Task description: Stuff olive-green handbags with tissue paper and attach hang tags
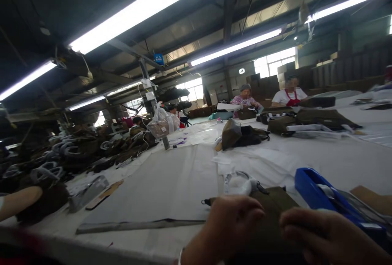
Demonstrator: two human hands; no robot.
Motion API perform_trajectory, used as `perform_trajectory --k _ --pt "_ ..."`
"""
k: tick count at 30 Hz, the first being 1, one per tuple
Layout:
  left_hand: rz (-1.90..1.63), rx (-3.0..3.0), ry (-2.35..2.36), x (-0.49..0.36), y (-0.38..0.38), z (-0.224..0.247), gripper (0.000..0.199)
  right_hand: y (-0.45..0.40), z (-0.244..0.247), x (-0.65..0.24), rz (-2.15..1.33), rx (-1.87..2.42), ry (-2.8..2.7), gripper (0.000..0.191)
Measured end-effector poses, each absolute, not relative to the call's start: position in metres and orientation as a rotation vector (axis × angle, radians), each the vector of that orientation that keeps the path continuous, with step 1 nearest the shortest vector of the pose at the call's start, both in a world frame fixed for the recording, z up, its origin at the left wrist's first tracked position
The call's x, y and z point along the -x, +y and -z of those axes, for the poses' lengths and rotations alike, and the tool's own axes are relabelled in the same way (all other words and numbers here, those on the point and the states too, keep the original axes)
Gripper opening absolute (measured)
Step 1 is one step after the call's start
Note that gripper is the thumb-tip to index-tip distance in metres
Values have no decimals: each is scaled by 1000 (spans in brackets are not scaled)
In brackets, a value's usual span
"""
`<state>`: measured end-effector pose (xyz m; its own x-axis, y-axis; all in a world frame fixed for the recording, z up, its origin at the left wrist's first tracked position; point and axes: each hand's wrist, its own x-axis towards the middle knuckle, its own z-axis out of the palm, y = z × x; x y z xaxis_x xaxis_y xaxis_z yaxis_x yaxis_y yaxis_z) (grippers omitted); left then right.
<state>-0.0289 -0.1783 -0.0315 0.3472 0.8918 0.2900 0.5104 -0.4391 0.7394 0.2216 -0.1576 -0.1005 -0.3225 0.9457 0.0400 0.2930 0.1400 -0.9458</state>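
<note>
An olive-green fabric bag lies in front of me at the table's near edge, its lower part dark and partly hidden by my hands. My left hand is at the bag's left side with its fingers curled. To the right, my right hand has its fingers bent and pressed together over the bag's other side. What either hand holds is hidden and somewhat blurred. At the bag's far end sits a white-wrapped handle. A small dark tab with a metal ring sticks out beside my left hand.
A blue tape dispenser stands right of the bag. Grey-white sheeting covers the table. More olive bags lie farther back, and dark bags are heaped at left. Another person's arm reaches in at left; co-workers sit across.
</note>
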Motion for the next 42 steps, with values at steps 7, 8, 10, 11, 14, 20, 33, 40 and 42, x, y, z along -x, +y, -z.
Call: perform_trajectory --k 7,8,10,11,14,20,33,40,42 --pt "-1043 -1810 1711 75 -98 90 37 -80 69 -179 -775 1102 -1812 38" --pt "-996 -1813 1736 80 -87 98 34 -75 79 -173 -727 1119 -1837 35" --pt "-882 -1830 1765 86 -68 110 24 -77 105 -164 -671 1130 -1890 32" --pt "-817 -1837 1766 87 -61 115 21 -84 118 -161 -643 1114 -1912 30" --pt "-665 -1841 1725 86 -47 122 30 -113 146 -163 -608 1023 -1961 26" --pt "-804 -1803 1535 74 -65 111 32 -155 155 -176 -448 981 -1790 17" --pt "-1460 -1766 1447 21 -157 53 11 -198 89 -204 -375 875 -1521 9" --pt "-1238 -1856 1318 33 -186 58 18 -180 66 -194 -507 1228 -1697 26" --pt "-1207 -1869 1216 38 -190 54 26 -175 65 -193 -361 1281 -1742 23"
